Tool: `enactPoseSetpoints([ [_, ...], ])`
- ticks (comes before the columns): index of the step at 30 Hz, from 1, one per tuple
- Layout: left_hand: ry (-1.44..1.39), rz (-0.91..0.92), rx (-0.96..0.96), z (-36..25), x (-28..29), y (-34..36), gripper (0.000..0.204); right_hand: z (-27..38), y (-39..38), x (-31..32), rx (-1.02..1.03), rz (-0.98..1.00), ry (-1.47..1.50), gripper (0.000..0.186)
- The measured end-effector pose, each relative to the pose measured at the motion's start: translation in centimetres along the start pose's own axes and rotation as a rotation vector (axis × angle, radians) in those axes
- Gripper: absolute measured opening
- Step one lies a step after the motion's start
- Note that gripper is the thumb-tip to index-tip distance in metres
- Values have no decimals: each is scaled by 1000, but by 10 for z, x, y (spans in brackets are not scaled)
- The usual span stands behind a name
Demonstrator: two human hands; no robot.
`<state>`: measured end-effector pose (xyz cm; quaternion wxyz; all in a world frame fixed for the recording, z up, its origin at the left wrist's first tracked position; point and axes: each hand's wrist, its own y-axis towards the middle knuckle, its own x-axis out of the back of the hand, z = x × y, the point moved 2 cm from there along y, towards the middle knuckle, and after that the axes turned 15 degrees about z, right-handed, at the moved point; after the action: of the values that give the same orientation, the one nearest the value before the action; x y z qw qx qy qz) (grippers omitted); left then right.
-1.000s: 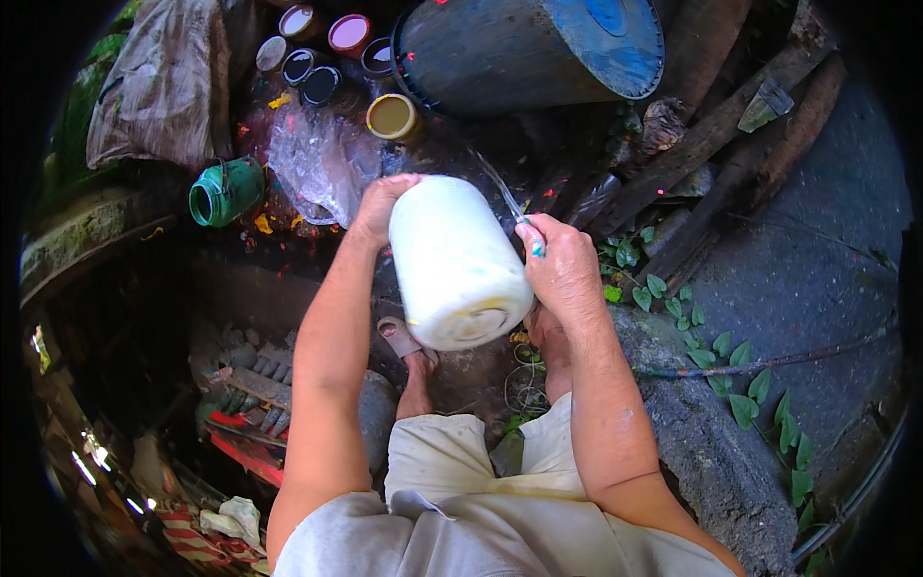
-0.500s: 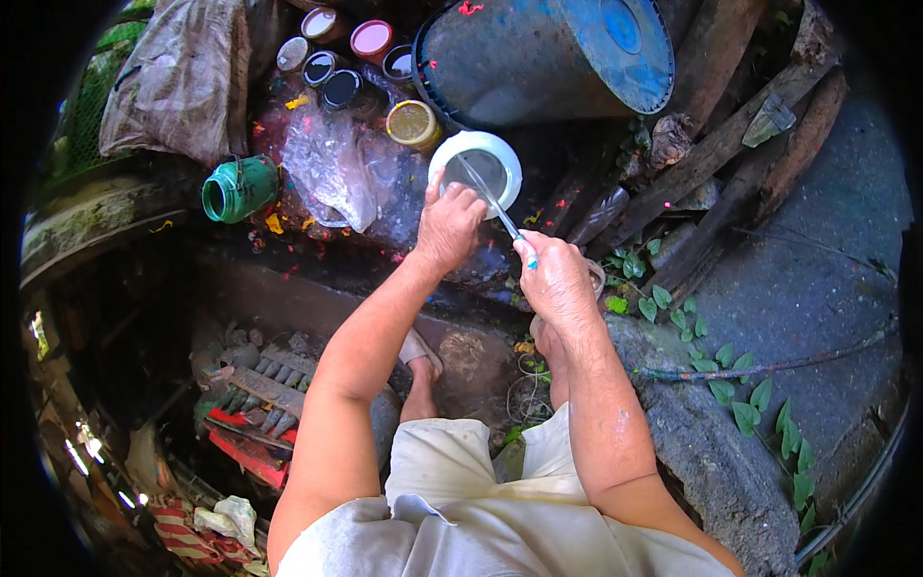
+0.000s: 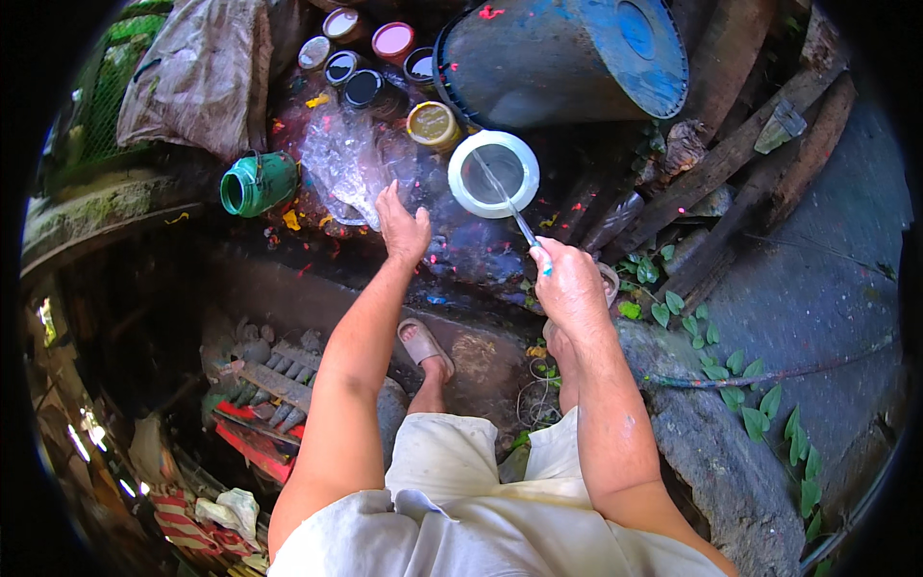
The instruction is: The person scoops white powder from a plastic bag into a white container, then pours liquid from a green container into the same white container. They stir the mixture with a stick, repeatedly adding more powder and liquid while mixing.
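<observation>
A white container (image 3: 458,173) stands upright on the paint-spattered work surface, its round mouth facing up. My right hand (image 3: 567,279) grips the handle of a long, thin metal tool (image 3: 522,225), whose far end reaches into that mouth. To the left of the container, my left hand (image 3: 402,231) is empty, its fingers apart near the edge of a crumpled clear plastic sheet (image 3: 336,159). A mustard-coloured paint pot (image 3: 433,125) sits just behind the white container.
Several open paint pots (image 3: 363,88) cluster at the back. A green jar (image 3: 252,188) lies sideways at left, beside a grubby sack (image 3: 192,87). A large blue drum (image 3: 538,67) and wooden planks (image 3: 731,154) occupy the back right. My sandalled foot (image 3: 423,348) is below.
The white container has gone from being tilted in my hands to standing on the surface. My left hand has let go and drawn away leftward; the tool now points into the container.
</observation>
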<state>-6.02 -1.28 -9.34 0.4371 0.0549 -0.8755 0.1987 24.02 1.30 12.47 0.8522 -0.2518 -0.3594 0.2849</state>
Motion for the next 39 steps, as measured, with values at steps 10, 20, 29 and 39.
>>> enactPoseSetpoints([
  [10,113,321,406,78,-17,38,76,-7,-21,-35,61,338,-56,39],
  [20,-296,92,342,69,-34,80,23,11,-28,-67,189,387,-61,38],
  [29,-40,324,623,119,-49,73,70,14,-29,-66,300,443,38,41],
  [39,-263,475,613,134,-32,59,51,18,-27,-64,328,507,22,44],
])
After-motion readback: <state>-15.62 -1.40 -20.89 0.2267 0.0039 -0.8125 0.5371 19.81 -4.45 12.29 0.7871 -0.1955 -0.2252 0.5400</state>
